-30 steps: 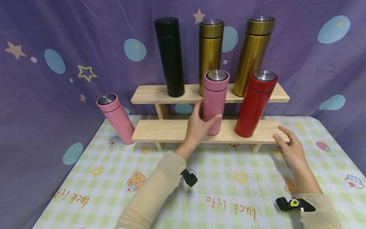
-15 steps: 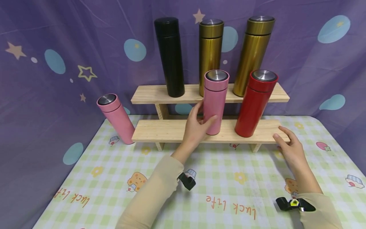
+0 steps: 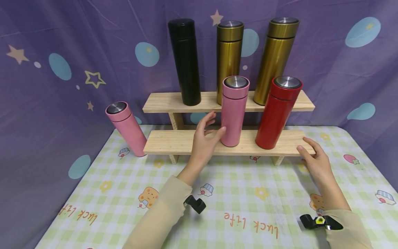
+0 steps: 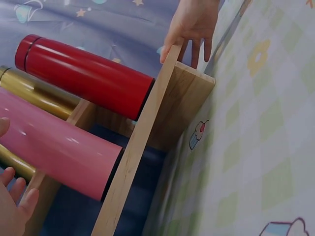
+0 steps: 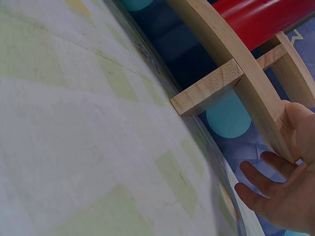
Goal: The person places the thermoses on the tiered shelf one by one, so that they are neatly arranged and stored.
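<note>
Beside the pink thermos (image 3: 234,114) on the lower step of a wooden shelf (image 3: 177,141), my left hand (image 3: 203,141) has its fingers spread and holds nothing. Its thumb tip appears close to the thermos's left side; I cannot tell whether it touches. That thermos stands upright. To its right a red thermos (image 3: 276,114) stands on the same board. At the right end of this board my right hand (image 3: 317,160) holds the corner with thumb and index finger. Its other fingers (image 5: 258,179) are loosely extended off the board's end in the right wrist view.
On the upper step (image 3: 161,102) stand a black thermos (image 3: 186,65) and two gold ones, the middle gold thermos (image 3: 229,62) and the right gold thermos (image 3: 275,62). Another pink thermos (image 3: 127,129) stands left of the shelf on the checked tablecloth (image 3: 236,193). A purple curtain (image 3: 112,38) hangs behind.
My left hand has let go of the pink thermos on the lower step and moved left, its fingers coming away. The right hand and the thermoses have stayed in place.
</note>
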`<act>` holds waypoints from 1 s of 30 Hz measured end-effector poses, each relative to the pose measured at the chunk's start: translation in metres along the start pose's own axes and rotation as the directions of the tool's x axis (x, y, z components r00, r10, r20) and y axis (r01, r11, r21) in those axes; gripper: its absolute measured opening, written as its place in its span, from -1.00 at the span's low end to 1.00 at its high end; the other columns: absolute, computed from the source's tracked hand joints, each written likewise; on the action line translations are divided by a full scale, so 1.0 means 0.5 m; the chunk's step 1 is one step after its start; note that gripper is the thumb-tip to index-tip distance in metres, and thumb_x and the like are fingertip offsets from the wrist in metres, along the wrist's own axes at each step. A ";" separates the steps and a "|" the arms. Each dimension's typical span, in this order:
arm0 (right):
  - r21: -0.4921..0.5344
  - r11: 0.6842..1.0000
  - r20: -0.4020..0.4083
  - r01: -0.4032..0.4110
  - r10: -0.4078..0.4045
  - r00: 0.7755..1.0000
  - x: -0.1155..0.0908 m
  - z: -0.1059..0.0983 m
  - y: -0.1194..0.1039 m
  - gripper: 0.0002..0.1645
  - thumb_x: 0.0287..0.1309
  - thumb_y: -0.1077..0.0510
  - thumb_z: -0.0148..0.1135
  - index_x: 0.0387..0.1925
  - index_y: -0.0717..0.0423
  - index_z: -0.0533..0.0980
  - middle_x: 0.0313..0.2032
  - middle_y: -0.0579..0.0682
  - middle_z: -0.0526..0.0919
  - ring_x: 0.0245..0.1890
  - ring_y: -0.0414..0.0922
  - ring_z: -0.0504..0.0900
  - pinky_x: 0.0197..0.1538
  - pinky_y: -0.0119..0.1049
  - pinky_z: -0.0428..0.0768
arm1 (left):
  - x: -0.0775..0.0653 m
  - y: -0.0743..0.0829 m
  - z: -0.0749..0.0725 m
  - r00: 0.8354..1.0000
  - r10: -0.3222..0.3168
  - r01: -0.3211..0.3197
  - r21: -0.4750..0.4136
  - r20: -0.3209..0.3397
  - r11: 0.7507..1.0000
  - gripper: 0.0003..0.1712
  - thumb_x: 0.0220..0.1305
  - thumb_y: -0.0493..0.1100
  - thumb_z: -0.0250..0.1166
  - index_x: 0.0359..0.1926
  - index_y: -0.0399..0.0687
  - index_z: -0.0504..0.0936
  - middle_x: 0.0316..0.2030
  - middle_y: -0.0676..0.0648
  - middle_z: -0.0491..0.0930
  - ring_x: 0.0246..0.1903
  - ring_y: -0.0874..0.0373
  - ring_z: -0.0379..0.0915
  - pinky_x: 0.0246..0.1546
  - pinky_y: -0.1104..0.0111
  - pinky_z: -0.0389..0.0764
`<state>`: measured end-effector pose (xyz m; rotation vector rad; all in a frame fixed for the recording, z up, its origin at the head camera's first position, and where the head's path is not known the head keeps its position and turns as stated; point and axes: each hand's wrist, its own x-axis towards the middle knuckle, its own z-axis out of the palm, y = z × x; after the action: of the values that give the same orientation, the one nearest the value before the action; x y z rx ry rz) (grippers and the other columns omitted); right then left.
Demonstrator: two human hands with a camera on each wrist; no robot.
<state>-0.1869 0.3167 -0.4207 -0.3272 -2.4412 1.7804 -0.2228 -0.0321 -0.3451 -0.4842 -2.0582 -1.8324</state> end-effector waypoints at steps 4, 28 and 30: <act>0.002 1.000 -0.001 0.003 -0.003 1.000 0.000 0.000 -0.001 -0.17 0.34 -0.27 0.09 0.53 -0.24 0.09 0.38 0.39 0.10 -0.18 -0.45 0.42 -0.15 -0.64 0.50 | -0.007 0.005 -0.016 1.000 0.027 -0.027 -0.015 -0.010 1.000 -0.30 0.29 -0.18 0.37 0.39 -0.15 0.33 0.28 -0.02 0.44 0.23 0.18 0.33 0.14 0.16 0.44; -0.040 0.999 0.013 0.011 -0.010 1.000 -0.002 -0.002 0.001 -0.15 0.35 -0.28 0.07 0.55 -0.20 0.06 0.13 0.12 0.32 -0.17 -0.37 0.44 -0.15 -0.63 0.51 | -0.044 0.022 -0.121 0.999 0.032 -0.032 -0.020 -0.014 0.999 -0.37 0.32 -0.27 0.32 0.37 -0.12 0.36 0.25 -0.06 0.46 0.24 0.13 0.33 0.24 0.00 0.32; -0.040 0.999 0.012 0.011 -0.010 1.000 -0.002 -0.002 0.001 -0.15 0.35 -0.28 0.07 0.55 -0.20 0.06 0.11 0.11 0.33 -0.16 -0.36 0.45 -0.15 -0.63 0.51 | -0.046 0.021 -0.131 0.999 0.032 -0.032 -0.009 -0.015 0.999 -0.37 0.31 -0.26 0.33 0.37 -0.13 0.36 0.25 -0.05 0.46 0.25 0.11 0.33 0.24 -0.01 0.31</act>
<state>-0.1855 0.3177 -0.4208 -0.3074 -2.4850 1.7356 -0.1955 -0.0965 -0.3396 -0.5011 -2.0212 -1.8229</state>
